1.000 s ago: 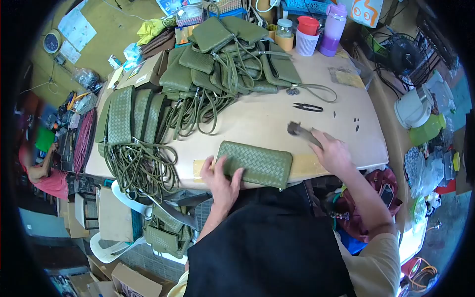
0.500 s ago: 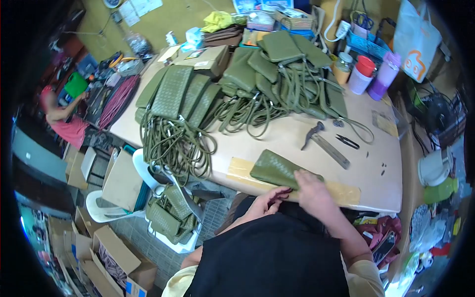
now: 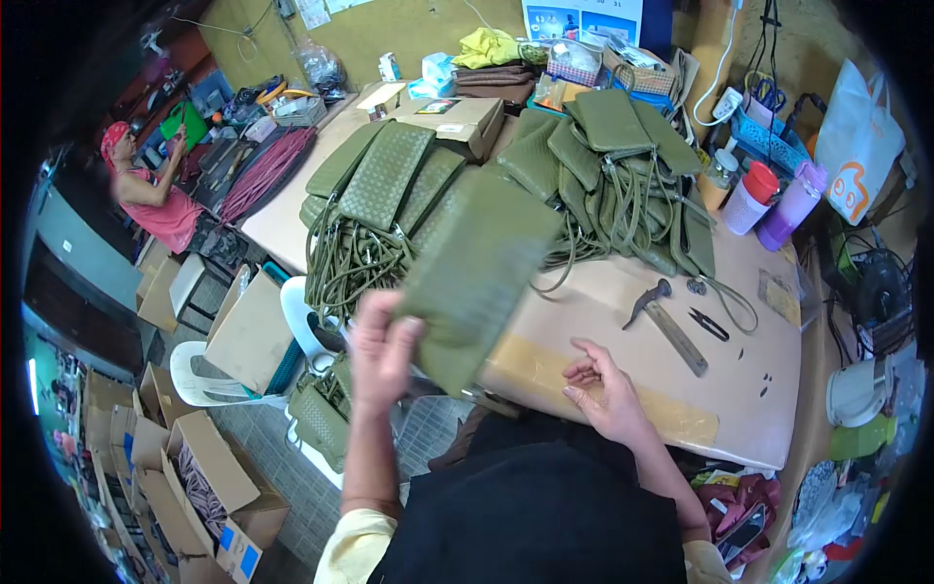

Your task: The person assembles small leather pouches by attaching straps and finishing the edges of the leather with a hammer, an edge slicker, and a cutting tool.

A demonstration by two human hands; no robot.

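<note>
A flat olive-green woven pouch point(image 3: 477, 277) is raised over the near edge of the table, slightly blurred. My left hand point(image 3: 382, 352) grips its left side, thumb on the face turned to me. Apart from the pouch, my right hand point(image 3: 608, 394) hovers by the tape-covered table edge point(image 3: 530, 368), fingers loosely curled and apart, with nothing in them. Beyond it on the table lie a hammer point(image 3: 671, 331) and black thread snips point(image 3: 709, 325). Behind the raised pouch are piles of similar pouches point(image 3: 389, 175) with long straps, partly hidden by it.
More green pouches point(image 3: 321, 419) lie on a white chair point(image 3: 190, 373) at left. A red-lidded tumbler point(image 3: 751, 200) and a purple bottle point(image 3: 793, 206) stand at the table's back right. Open cardboard boxes point(image 3: 219, 467) sit on the floor. Another person point(image 3: 161, 200) is at far left.
The pouch has come up off the table edge and moved left, now in my left hand. My right hand has let go of it. The view has shifted slightly.
</note>
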